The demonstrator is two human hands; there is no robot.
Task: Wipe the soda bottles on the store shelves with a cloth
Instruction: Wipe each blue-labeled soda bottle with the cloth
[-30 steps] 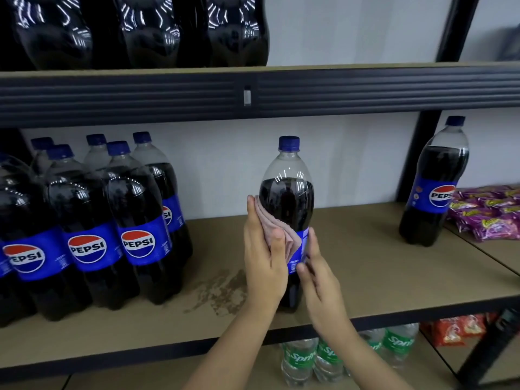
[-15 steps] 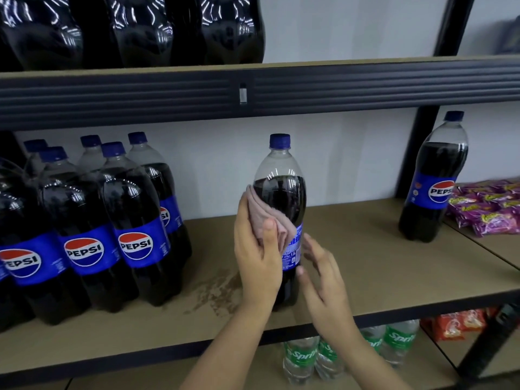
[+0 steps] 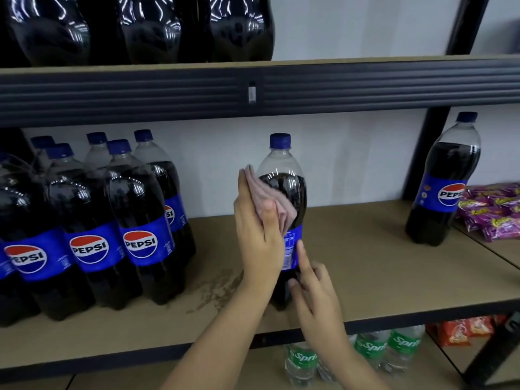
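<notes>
A Pepsi bottle [image 3: 284, 175] with a blue cap stands alone near the front of the middle shelf [image 3: 365, 263]. My left hand [image 3: 256, 243] presses a folded pink cloth [image 3: 270, 198] against the bottle's upper left side, above the blue label, with the thumb lying over the cloth. Lower down, my right hand [image 3: 318, 299] touches the bottle: the index fingertip is on the label and the thumb on the dark part below it. The bottle's lower left side is hidden behind my left hand.
Several Pepsi bottles [image 3: 90, 220] crowd the shelf's left end, and one more [image 3: 444, 192] stands at the right by a black post [image 3: 422, 153]. Purple snack packs [image 3: 495, 209] lie beyond it. Dark bottles [image 3: 140, 29] fill the shelf above; Sprite bottles [image 3: 301, 361] stand below.
My left hand has slid the cloth up the bottle, from the label to the dark shoulder. My right hand has loosened and dropped slightly along the lower part.
</notes>
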